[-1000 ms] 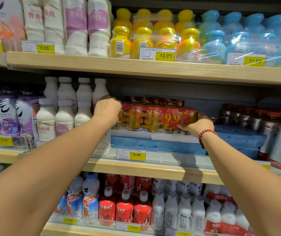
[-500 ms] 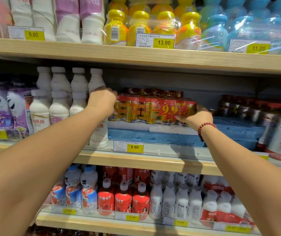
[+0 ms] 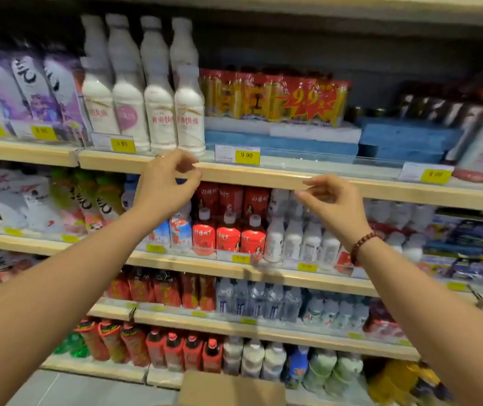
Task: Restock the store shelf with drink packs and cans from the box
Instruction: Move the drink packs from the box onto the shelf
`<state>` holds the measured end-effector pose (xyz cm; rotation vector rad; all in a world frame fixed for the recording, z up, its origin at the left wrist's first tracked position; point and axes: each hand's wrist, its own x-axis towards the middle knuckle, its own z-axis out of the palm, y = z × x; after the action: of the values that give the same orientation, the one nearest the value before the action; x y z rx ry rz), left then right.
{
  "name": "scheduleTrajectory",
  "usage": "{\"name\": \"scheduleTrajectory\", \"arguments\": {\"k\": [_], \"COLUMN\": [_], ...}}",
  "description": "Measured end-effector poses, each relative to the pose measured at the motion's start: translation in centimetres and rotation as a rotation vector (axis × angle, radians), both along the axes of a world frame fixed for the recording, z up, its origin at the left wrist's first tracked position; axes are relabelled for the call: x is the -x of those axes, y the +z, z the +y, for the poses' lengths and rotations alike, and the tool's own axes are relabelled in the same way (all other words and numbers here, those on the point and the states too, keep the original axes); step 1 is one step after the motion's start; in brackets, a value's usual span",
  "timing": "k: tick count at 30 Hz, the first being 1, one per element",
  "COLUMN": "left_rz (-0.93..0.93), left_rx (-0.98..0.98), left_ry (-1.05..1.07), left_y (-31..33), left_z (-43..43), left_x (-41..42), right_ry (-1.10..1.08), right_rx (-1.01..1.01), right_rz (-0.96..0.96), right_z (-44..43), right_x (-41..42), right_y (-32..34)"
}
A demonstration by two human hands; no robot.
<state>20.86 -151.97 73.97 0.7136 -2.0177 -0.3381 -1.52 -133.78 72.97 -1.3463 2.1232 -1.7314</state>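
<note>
- The red drink pack (image 3: 274, 96) sits on the shelf (image 3: 263, 174), on blue foam blocks (image 3: 281, 142), just right of the white bottles (image 3: 158, 112)
- Left hand (image 3: 164, 183) and right hand (image 3: 332, 200) hang below it, fingers loosely curled, holding nothing
- Next step, likely: reach down to the cardboard box (image 3: 231, 388); grip the next pack by both ends

Lighting was even and fairly bright from overhead, though the recess above the top bottles lay in shadow. Motion blur softened everything, smearing labels and price tags (image 3: 247, 155), and wide-angle distortion bowed the shelf (image 3: 263, 175) edges outward.
</note>
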Motion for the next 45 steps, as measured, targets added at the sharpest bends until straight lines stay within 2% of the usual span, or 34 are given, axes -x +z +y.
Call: {"name": "scheduleTrajectory", "arguments": {"k": [6,9,14,16,19,21,22,23,24,25,26,27,29,31,35,40,45], "left_rz": [-0.2,-0.376,-0.466,-0.557,-0.697,-0.801,-0.867,-0.913,-0.93,-0.938,-0.948,-0.979,-1.022,-1.085,-1.352,-1.584,-1.675], "left_rx": [-0.287,-0.5,-0.832,-0.918,-0.99,-1.047,-1.067,-1.078,-1.097,-1.118,-1.119,-1.113,-1.115,-1.13,-1.112,-1.009,-0.929], "left_ry": [-0.001,0.01,0.05,0.036,0.021,0.028,0.04,0.048,0.053,0.053,0.059,0.07,0.07,0.057,0.011,-0.067,-0.088], "left_y": [-17.1,-26.9,-43.8,-50.4,-58.5,-64.2,-67.1,-69.7,-71.8,-73.6,-75.4,-76.9,-79.5,-82.5,-87.5,-91.0,-93.0], "left_z": [3.5,5.3,8.0,9.2,10.7,11.4,11.6,12.0,12.4,12.8,13.1,13.1,12.9,12.6,11.9,11.2,10.8], "left_x": [-4.9,-6.5,-8.6,-9.6,-11.5,-12.4,-12.7,-13.0,-13.0,-13.1,-13.0,-12.9,-12.6,-12.4,-11.4,-10.6,-10.4], "right_ry": [0.08,0.041,-0.029,-0.025,-0.086,-0.12,-0.112,-0.091,-0.012,0.007,-0.096,-0.122,-0.032,0.035,0.145,0.23,0.279], "right_rx": [-0.279,-0.398,-0.597,-0.69,-0.727,-0.684,-0.72,-0.824,-0.969,-1.077,-1.125,-1.154,-1.155,-1.247,-1.452,-1.562,-1.628], "right_rz": [-0.24,-0.326,-0.516,-0.554,-0.685,-0.907,-0.948,-0.886,-0.708,-0.631,-0.61,-0.588,-0.6,-0.584,-0.541,-0.46,-0.289], "right_z": [3.2,4.6,6.4,7.7,9.4,10.4,10.7,10.9,11.8,12.3,12.4,12.5,12.7,12.6,11.9,10.6,10.0], "right_x": [-3.5,-4.6,-6.2,-7.1,-7.5,-8.3,-9.0,-9.5,-10.0,-10.4,-10.9,-11.4,-11.9,-12.1,-11.7,-11.4,-11.7], "right_y": [-18.5,-27.6,-44.5,-51.7,-60.7,-66.0,-68.2,-69.8,-71.7,-73.6,-75.4,-76.8,-79.7,-81.9,-86.5,-89.9,-91.8]}}
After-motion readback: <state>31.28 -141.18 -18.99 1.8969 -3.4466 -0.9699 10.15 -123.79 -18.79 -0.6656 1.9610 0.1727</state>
